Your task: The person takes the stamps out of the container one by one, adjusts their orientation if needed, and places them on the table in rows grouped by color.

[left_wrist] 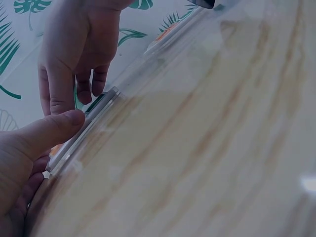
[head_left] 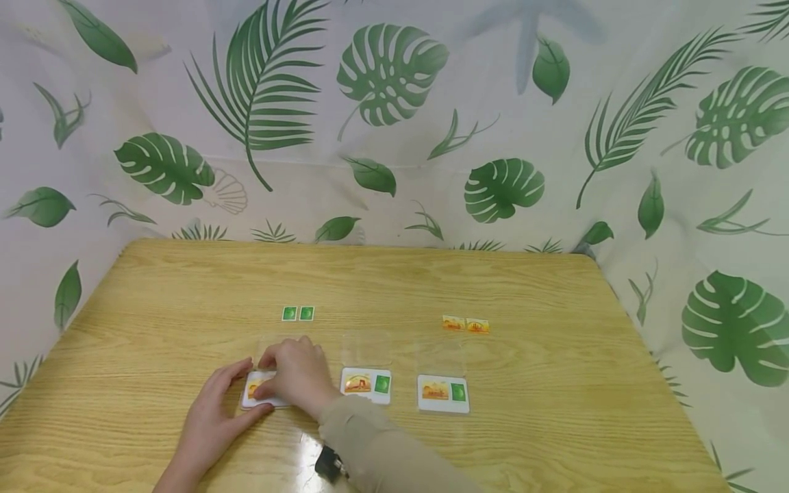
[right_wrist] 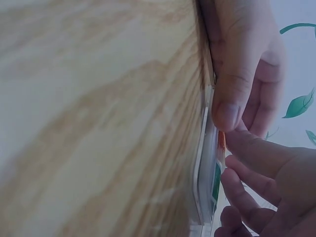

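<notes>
Left hand [head_left: 212, 413] grips a round-cornered white case [head_left: 279, 401], right hand [head_left: 300, 373] touching it, grip unclear

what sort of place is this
Probably an indoor craft or work spot, though I can't tell which: a wooden table, a leaf-print sheet behind it, and flat white cases with small pictures.

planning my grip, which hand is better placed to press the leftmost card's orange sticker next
Probably the right hand: it is over the card, at the orange sticker. The left hand grips the card's edge, so seems better placed for steadying.
</notes>
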`<state>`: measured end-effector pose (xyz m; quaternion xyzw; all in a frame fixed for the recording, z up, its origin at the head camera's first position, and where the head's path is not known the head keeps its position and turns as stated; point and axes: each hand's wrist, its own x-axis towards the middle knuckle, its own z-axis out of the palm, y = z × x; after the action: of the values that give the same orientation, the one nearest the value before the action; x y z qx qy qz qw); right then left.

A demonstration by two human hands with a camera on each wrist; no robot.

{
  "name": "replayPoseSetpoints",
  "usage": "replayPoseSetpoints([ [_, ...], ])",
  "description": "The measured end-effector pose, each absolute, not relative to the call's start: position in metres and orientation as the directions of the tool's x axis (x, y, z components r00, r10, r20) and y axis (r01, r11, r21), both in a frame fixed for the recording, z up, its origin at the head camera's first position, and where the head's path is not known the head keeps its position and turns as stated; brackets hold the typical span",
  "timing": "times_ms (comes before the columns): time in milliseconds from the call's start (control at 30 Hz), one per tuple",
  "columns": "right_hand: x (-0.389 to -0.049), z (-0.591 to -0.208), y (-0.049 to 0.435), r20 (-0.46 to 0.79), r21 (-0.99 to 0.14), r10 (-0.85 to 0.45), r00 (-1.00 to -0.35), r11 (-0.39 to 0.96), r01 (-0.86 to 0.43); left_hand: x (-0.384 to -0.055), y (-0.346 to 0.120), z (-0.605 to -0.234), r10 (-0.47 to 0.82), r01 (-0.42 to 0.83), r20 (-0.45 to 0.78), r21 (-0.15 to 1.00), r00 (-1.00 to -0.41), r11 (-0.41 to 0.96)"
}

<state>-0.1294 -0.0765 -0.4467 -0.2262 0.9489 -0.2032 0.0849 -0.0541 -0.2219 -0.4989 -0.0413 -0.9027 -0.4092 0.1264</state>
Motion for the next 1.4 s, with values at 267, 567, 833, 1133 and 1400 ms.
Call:
replayPoseSetpoints([
  [267,-0.129,-0.449,-0.078,-0.045,-0.406,-0.467,-0.883,0.816,-0.411,-0.054,-0.222,-0.500,-0.032,0.171,0.258,0.725,-0.966,0.667],
  [567,-0.129,-0.449,-0.078,-0.051,-0.428,-0.464,-0.885,0.811,-0.400,-0.055,-0.222,-0.501,-0.035,0.181,0.277,0.715,-0.960,0.675],
  [833,-0.131,-0.446,-0.075,-0.042,-0.554,-0.472,-0.881,0.745,-0.373,-0.055,-0.222,-0.503,-0.036,0.180,0.275,0.716,-0.961,0.675],
  [1133,-0.135,-0.445,-0.070,-0.025,-0.798,-0.509,-0.861,0.528,-0.289,-0.055,-0.222,-0.502,-0.036,0.184,0.283,0.709,-0.958,0.680],
  [1400,-0.133,-0.438,-0.064,-0.107,-0.895,-0.513,-0.852,0.422,-0.141,-0.054,-0.222,-0.499,-0.033,0.178,0.271,0.714,-0.962,0.677],
])
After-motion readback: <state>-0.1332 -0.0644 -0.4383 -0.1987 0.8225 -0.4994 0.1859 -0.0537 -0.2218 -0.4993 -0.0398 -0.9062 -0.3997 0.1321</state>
